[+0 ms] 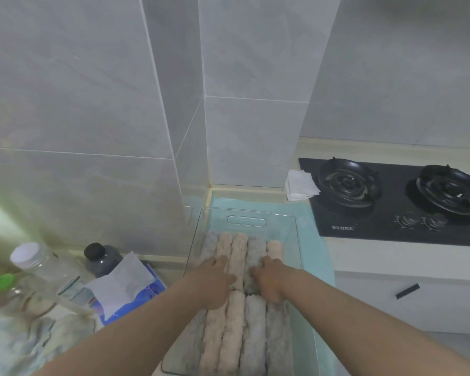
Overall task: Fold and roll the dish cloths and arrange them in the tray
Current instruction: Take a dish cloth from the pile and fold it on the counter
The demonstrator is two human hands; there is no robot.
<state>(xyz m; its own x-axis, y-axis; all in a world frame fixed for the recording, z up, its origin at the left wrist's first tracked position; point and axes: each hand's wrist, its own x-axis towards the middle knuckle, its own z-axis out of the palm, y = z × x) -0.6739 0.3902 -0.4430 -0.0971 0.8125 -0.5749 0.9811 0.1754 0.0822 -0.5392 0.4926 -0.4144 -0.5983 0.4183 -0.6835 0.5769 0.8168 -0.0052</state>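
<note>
Both hands, left hand [215, 283] & right hand [270, 280], flat, fingers spread on rolled cloths [236, 327] in tray [296, 240].

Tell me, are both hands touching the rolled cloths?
Touching. The head view shows the left hand and right hand pressed flat on the rolled cloths.

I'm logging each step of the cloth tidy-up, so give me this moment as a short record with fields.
tray: clear plastic tray on a pale blue mat
contents: rolled cloths, pink and grey, lying side by side in two rows
left hand: left hand palm down on the rolls
right hand: right hand palm down on the rolls
grip: neither hand closed around a roll
left of tray: tissue pack, bottles, loose cloth pile
right of tray: black gas hob
</note>
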